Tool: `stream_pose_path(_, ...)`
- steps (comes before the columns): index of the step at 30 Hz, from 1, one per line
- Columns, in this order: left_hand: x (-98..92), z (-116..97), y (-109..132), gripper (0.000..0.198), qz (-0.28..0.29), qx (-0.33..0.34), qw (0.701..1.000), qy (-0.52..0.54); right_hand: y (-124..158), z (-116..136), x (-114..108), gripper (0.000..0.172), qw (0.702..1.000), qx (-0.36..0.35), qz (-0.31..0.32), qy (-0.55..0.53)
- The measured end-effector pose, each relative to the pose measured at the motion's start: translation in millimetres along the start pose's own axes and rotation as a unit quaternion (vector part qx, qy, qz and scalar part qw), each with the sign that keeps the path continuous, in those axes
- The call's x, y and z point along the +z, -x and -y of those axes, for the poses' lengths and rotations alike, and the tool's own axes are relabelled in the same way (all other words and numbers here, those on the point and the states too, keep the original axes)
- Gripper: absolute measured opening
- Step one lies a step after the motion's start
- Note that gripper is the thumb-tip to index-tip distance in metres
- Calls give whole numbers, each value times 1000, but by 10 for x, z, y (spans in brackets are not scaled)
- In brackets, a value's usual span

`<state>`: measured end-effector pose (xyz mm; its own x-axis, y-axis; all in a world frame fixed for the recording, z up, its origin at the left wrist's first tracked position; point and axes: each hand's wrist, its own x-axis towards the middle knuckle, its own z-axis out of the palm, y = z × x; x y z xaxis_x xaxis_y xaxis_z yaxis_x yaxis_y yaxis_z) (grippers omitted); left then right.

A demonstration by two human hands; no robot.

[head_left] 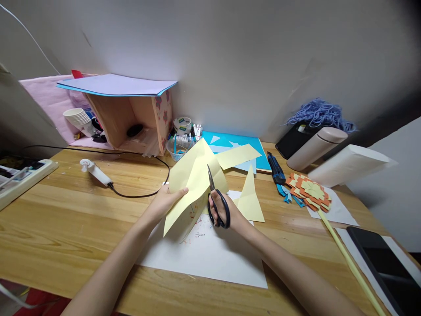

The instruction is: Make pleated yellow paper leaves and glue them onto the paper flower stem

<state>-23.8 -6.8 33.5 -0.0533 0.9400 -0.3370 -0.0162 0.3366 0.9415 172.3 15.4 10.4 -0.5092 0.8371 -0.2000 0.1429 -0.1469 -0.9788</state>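
My left hand [167, 198] grips the left edge of a folded pale yellow paper sheet [192, 175], holding it up above the table. My right hand [223, 213] has its fingers through the black handles of a pair of scissors [215, 197], whose blades point up into the yellow sheet. A cut-off yellow triangle [250, 197] lies just right of the scissors. Another yellow piece [238, 156] rests behind it. Under both hands lies a white sheet [210, 259] with small paper scraps on it.
On the wooden table [66, 219]: a glue gun [95, 171] with black cord at left, a cardboard box [131, 118], a blue sheet [230, 142], a blue utility knife [276, 169], an orange-and-yellow paper flower [309, 191] with long stem, a flask [315, 147], a tablet [384, 263].
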Motion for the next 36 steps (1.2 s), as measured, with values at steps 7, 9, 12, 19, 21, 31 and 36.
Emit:
stream_pose_path(7,15,-5,23,51,11,2,1000,0,-18,-10,-2,63,1000,8,0,-2)
stream_pose_path(9,23,-14,31,51,14,2,1000,-5,-25,-16,-6,65,1000,8,-4,4)
stream_pose_path(12,29,-18,34,51,14,-2,1000,-12,-32,-26,-2,63,1000,4,-6,1)
stream_pose_path(19,30,-3,34,52,28,8,1000,3,-19,-6,21,58,1000,3,-13,-22)
stream_pose_path(21,32,-3,40,53,29,3,1000,6,-18,1,19,61,1000,5,-12,-23)
stream_pose_path(31,65,-51,73,58,26,-19,999,-1,-41,-20,23,59,999,-2,-21,-37)
stream_pose_path(36,66,-50,71,58,29,-19,999,11,-31,0,20,60,999,-8,-21,-30)
